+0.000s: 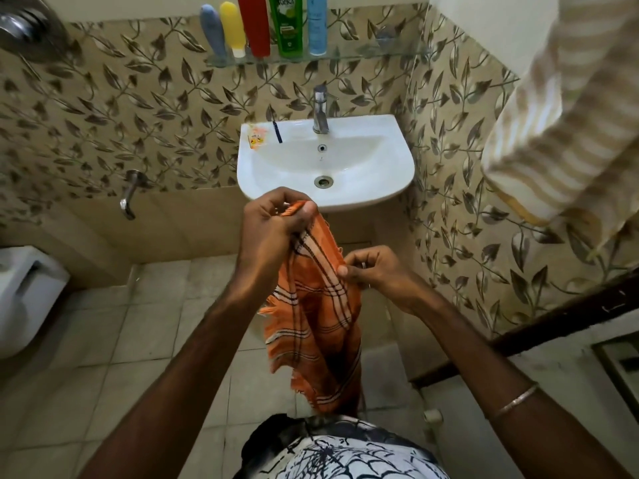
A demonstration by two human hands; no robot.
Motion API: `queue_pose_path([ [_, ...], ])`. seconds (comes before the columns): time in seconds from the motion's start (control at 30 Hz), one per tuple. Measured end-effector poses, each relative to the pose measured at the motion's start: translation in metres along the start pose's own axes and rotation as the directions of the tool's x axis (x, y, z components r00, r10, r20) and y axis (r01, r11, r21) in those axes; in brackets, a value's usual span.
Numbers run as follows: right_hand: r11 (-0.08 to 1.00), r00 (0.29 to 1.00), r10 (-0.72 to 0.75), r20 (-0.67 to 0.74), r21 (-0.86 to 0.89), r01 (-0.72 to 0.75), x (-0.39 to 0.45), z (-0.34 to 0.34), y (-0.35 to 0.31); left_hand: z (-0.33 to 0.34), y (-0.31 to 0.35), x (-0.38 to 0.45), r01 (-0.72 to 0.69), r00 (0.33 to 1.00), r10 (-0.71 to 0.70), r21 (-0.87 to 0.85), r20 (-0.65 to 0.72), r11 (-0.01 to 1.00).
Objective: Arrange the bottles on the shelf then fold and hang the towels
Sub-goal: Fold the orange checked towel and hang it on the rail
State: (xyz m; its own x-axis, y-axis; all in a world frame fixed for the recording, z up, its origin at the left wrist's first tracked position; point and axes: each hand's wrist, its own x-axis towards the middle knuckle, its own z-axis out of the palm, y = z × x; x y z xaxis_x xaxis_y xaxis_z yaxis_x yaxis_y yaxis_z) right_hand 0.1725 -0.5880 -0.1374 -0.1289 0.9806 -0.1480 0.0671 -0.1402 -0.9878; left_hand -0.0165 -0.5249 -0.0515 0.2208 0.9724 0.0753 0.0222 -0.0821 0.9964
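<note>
My left hand [273, 223] grips the top of the orange checked towel [311, 305]; my right hand [373, 267] pinches its edge at three o'clock. Its lower end hangs before my shirt. At twelve, bottles [262, 25] on the glass shelf [345, 53] are cut off above. The striped towel [553, 133] hangs at two, partly out of view.

Leaf-patterned wall tiles [145, 108]; white basin [325, 167] with chrome tap [321, 110]; grey floor tiles [114, 340].
</note>
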Motion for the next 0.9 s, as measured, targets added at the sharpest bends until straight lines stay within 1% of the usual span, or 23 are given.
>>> queue_pose_path([
  [0.07,1.0,1.0,0.018,0.02,-0.011,-0.017,0.0,-0.002,0.012,-0.002,0.0,0.002,0.019,0.998,-0.018,0.008,-0.057,1.0],
  [0.13,1.0,1.0,0.009,-0.003,0.011,-0.009,0.001,-0.001,0.018,-0.005,-0.002,0.003,0.037,0.995,-0.038,-0.012,-0.091,0.999],
  [0.17,0.999,1.0,-0.012,-0.027,0.032,0.013,0.002,0.0,0.019,-0.006,-0.005,0.003,0.03,0.996,-0.029,0.007,-0.086,1.0],
  [0.2,0.998,0.998,-0.036,-0.056,0.053,0.039,0.003,0.002,0.018,-0.007,-0.009,0.002,0.016,0.998,-0.011,0.076,-0.057,0.997],
  [0.27,0.994,0.992,-0.084,-0.096,0.062,0.09,0.005,0.003,0.017,-0.009,-0.016,-0.002,-0.015,0.997,-0.008,0.295,0.076,0.955],
  [0.33,0.988,0.984,-0.153,-0.094,0.008,0.155,0.006,0.005,0.015,-0.009,-0.024,-0.008,-0.033,0.966,-0.096,0.483,0.239,0.875],
  [0.4,0.977,0.976,-0.207,-0.072,-0.058,0.203,0.007,0.007,0.012,-0.008,-0.031,-0.014,-0.078,0.921,-0.172,0.598,0.349,0.798],
  [0.43,0.973,0.973,-0.223,-0.064,-0.077,0.218,0.007,0.008,0.011,-0.007,-0.035,-0.017,-0.12,0.909,-0.171,0.631,0.38,0.767],
  [0.5,0.971,0.971,-0.231,-0.059,-0.073,0.227,0.005,0.01,0.01,-0.007,-0.042,-0.02,-0.191,0.904,-0.123,0.642,0.411,0.742],
  [0.63,0.976,0.971,-0.216,-0.103,-0.032,0.214,0.003,0.015,0.019,-0.01,-0.049,-0.025,-0.23,0.931,-0.01,0.607,0.365,0.761],
  [0.73,0.985,0.982,-0.171,-0.081,-0.021,0.17,-0.002,0.015,0.034,-0.006,-0.046,-0.03,-0.222,0.953,0.059,0.553,0.297,0.803],
  [0.8,0.992,0.989,-0.129,-0.074,-0.028,0.127,-0.008,0.015,0.048,-0.004,-0.041,-0.032,-0.22,0.962,0.09,0.541,0.257,0.812],
  [0.9,0.996,0.99,-0.083,-0.111,-0.029,0.08,-0.014,0.016,0.065,-0.006,-0.034,-0.032,-0.21,0.972,0.12,0.51,0.203,0.834],
])
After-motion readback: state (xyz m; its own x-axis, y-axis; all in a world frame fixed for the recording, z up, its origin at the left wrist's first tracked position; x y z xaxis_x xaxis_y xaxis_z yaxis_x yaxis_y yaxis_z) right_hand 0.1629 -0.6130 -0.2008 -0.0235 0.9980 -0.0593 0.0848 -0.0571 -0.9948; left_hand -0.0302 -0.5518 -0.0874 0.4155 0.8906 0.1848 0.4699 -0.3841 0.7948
